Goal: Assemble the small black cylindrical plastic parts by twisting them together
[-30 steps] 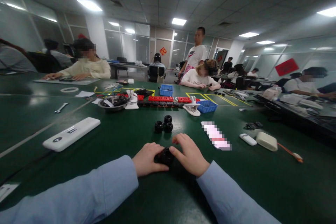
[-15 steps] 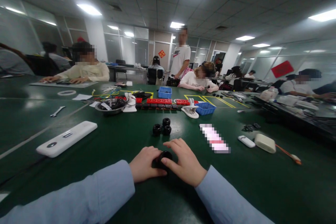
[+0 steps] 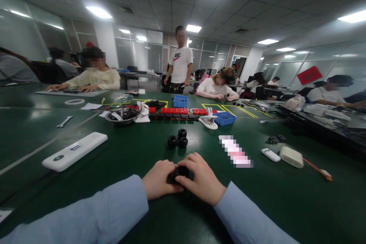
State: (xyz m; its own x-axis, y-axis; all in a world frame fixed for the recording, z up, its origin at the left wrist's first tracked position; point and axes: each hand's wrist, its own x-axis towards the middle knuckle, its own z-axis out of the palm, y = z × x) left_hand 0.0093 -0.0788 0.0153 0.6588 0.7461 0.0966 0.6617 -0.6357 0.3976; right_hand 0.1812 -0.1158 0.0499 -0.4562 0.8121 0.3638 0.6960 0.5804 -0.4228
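Between my two hands is a small black wheel (image 3: pixel 182 172), close above the green table. My left hand (image 3: pixel 160 179) wraps its left side, thumb below and fingers behind. On the other side my right hand (image 3: pixel 201 178) closes round it, the thumb across the near face and the index finger over the top. Part of the wheel is hidden by the fingers. Just beyond the hands, three similar black wheels (image 3: pixel 172 141) stand grouped together on the table.
Left lies a long white device (image 3: pixel 76 151), with a wrench (image 3: pixel 65 122) behind it. A metal bowl of cables (image 3: pixel 121 117), red block strips (image 3: pixel 174 111), a white clip (image 3: pixel 208 119) and a blue bin (image 3: pixel 225 118) line the back. A beige case (image 3: pixel 291 157) is right. People sit around.
My right hand's fingers have closed down onto the wheel, where they were spread above it before. The standing person in the background has moved left.
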